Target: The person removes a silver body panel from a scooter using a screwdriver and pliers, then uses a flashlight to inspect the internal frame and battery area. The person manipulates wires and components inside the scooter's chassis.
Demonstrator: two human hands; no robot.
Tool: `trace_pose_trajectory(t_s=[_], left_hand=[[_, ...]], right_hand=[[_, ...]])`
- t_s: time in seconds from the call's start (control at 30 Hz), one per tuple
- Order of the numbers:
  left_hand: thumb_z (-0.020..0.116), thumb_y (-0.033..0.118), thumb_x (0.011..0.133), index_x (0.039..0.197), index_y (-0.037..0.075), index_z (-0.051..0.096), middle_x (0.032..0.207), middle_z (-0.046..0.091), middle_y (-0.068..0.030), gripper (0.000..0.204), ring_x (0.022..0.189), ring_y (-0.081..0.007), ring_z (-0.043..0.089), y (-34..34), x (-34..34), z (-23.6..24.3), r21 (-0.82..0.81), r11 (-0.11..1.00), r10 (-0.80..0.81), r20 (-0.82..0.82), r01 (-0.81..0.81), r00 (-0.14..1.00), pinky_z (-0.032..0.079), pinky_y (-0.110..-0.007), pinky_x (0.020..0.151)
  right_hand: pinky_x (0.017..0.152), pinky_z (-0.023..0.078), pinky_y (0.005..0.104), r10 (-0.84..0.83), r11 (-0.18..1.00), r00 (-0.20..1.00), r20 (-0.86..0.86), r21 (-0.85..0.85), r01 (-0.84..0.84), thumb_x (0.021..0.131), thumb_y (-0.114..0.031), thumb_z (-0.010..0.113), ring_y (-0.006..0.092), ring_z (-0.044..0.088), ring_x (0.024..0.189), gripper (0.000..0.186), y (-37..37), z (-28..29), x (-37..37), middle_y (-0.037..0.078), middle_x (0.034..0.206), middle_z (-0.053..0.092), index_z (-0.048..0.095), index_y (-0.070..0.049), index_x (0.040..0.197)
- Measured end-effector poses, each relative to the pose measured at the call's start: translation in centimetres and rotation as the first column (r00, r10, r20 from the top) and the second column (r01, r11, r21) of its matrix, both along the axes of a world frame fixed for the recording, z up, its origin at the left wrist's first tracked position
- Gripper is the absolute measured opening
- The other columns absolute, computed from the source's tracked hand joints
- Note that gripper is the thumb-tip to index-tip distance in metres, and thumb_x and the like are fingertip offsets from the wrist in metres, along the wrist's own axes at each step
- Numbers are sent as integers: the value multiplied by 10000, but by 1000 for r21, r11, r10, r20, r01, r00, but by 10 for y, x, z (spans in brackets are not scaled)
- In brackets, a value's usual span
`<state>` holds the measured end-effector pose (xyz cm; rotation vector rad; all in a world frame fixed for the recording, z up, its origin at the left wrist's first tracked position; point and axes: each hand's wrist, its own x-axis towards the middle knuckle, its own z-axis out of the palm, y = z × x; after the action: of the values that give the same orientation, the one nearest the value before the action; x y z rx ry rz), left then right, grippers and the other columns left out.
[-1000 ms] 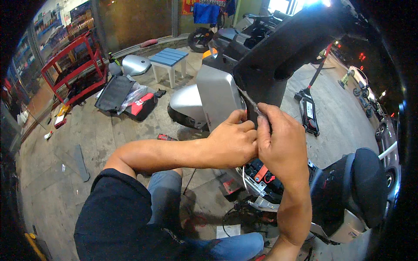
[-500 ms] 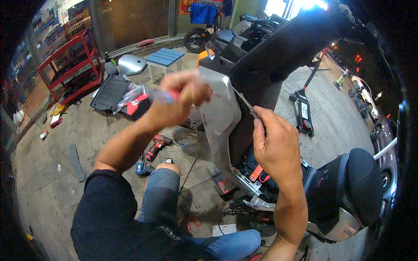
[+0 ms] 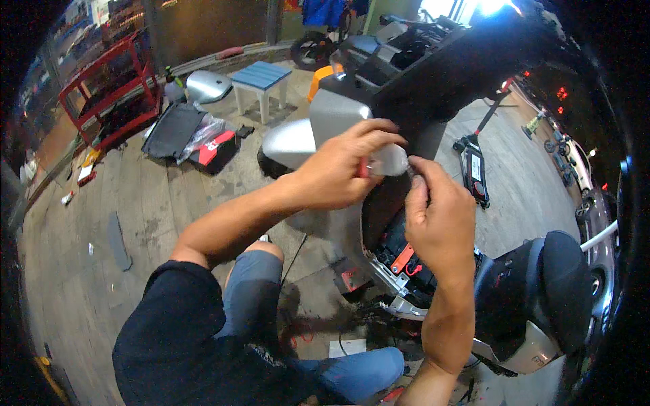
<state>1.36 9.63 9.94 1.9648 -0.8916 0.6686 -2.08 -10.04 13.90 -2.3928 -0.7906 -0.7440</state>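
My left hand (image 3: 349, 162) is closed round a red-and-pale tool (image 3: 387, 162), whose broad pale end reaches to just beside my right hand (image 3: 440, 216). My right hand pinches a thin metal tool (image 3: 411, 170), partly hidden, at the inner edge of the silver body panel (image 3: 342, 111) of a partly stripped scooter. Behind the panel stands dark plastic bodywork (image 3: 460, 68). Lower down, an open compartment shows a red bar (image 3: 403, 260) and wiring, with the black seat (image 3: 542, 284) to the right.
A blue-topped stool (image 3: 263, 74), a red cart (image 3: 81, 95), a loose silver cover (image 3: 206, 86) and dark panels with bags (image 3: 172, 132) lie toward the back left. A floor jack (image 3: 476, 169) stands at the right, with parked vehicles (image 3: 589, 210) beyond.
My left hand swung up and leftward with the red tool, blurred, and has come back right toward the metal tool in my right hand, which moved only slightly.
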Motion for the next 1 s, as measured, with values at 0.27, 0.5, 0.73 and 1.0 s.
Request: trace_pose_trajectory(t_s=[0.27,0.5,0.73,1.0], left_hand=[[620,343,965,885,15,557,736,573,-160,343,639,-267,577,-13,39,-1,-30,994,-107,-54,105,993,440,-408,575],[567,516,947,765,8,610,650,599,-155,541,621,-262,586,-8,44,12,100,993,-22,-361,63,932,462,-413,619],[552,441,919,799,13,672,748,653,-193,461,741,-346,620,-9,49,13,108,988,-60,-367,107,928,469,-447,683],[572,476,946,706,-4,654,607,629,-121,543,566,-235,591,-12,51,6,64,992,-82,-334,110,939,452,-399,565]], right_hand=[[755,524,436,-241,968,969,-61,60,245,926,-135,583,324,684,871,331,-17,-11,-2,208,1049,692,620,3,1225],[929,515,373,407,853,913,23,350,-389,859,-21,527,271,663,1029,281,46,-69,-71,210,1174,662,626,41,1114],[860,552,411,842,540,504,-194,286,-791,762,-21,620,347,679,989,203,111,-95,-89,201,1211,655,624,-26,965],[817,555,404,815,571,530,-233,174,-802,732,-22,629,321,681,937,245,108,-94,-95,174,1269,635,621,-41,976]])
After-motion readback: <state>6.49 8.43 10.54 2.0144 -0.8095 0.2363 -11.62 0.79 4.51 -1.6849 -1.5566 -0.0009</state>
